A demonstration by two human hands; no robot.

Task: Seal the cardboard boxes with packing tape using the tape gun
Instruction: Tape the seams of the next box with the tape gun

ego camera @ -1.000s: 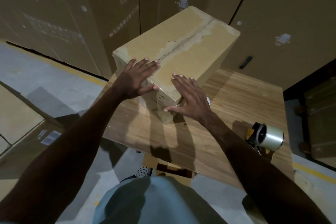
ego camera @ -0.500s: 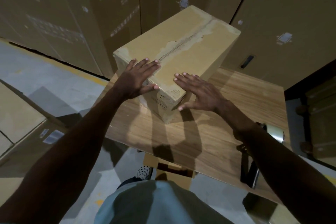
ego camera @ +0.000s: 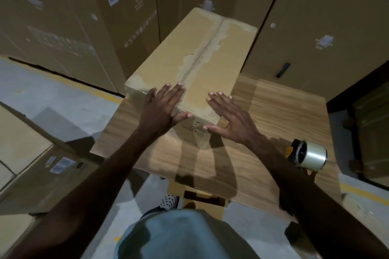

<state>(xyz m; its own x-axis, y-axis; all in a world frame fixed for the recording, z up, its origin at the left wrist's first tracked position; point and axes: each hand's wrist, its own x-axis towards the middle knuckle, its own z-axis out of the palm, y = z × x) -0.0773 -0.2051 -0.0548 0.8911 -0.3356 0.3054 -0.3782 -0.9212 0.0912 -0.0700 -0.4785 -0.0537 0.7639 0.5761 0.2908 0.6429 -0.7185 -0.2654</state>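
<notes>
your left hand (ego camera: pixel 163 109) and right hand (ego camera: pixel 233 121) lie flat on the near end of the cardboard box (ego camera: pixel 202 65), fingers (ego camera: pixel 219 101) straight and spread, holding nothing, the thumbs draped over the near edge. a second ago the right hand sat on that corner with the wrist close in; half a second ago it had slid outward and its arm covered the tape gun (ego camera: pixel 307 154); now the forearm has swung back and the gun shows again, lying on its side on the desk (ego camera: pixel 284 107) to your right, well apart from the box. the box itself has turned slightly, its long seam now running more nearly straight away from you. that reads as squaring the box up for a pass along the seam, not as taping: the gun is untouched and the seam (ego camera: pixel 195 63) shows only pale, torn patches where the paper surface has lifted, with no fresh strip visible on it. the flaps are shut and meet along the middle, so whatever the box holds is hidden. the tall cartons (ego camera: pixel 63 17) stacked behind the desk are closed too, their contents unseen, and another carton (ego camera: pixel 202 197) sits under the desk's near edge, too shadowed to read. the likely next step is a reach to the right for the gun while the left hand presses the flaps down.
</notes>
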